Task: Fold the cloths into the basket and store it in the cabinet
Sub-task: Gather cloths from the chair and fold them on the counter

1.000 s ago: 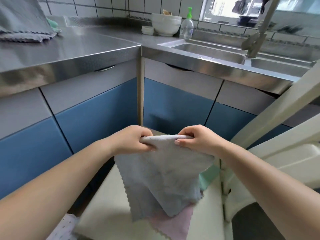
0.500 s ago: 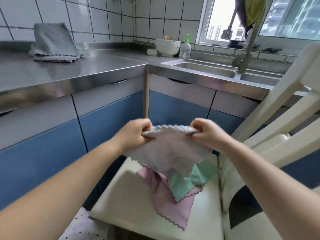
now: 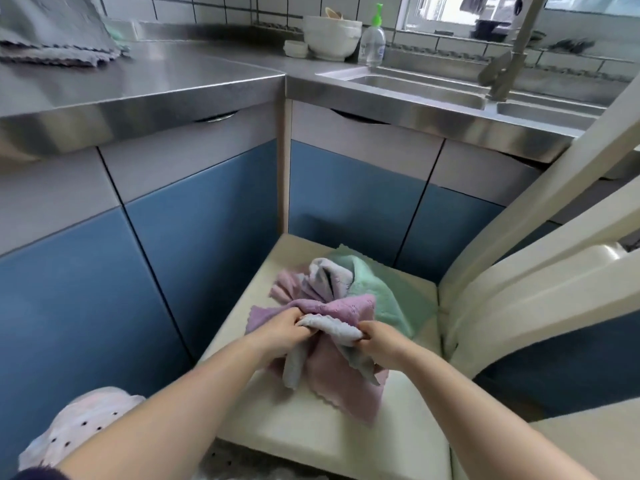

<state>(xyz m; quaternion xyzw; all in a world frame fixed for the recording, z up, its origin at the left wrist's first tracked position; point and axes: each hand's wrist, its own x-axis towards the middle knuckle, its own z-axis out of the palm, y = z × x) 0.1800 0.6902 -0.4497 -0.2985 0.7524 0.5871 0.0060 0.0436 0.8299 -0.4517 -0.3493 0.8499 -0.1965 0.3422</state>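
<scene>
I see the left hand (image 3: 282, 332) and right hand (image 3: 379, 342) both pinching the grey cloth (image 3: 329, 329), fingers clamped on its top edge. It hangs over the pink cloth (image 3: 346, 386) on the chair seat (image 3: 304, 427).

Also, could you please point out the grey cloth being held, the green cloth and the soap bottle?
grey cloth (image 3: 329, 329): head view, folded top edge between the hands.
green cloth (image 3: 375, 292): head view, its middle.
soap bottle (image 3: 372, 43): head view, clear body.
</scene>
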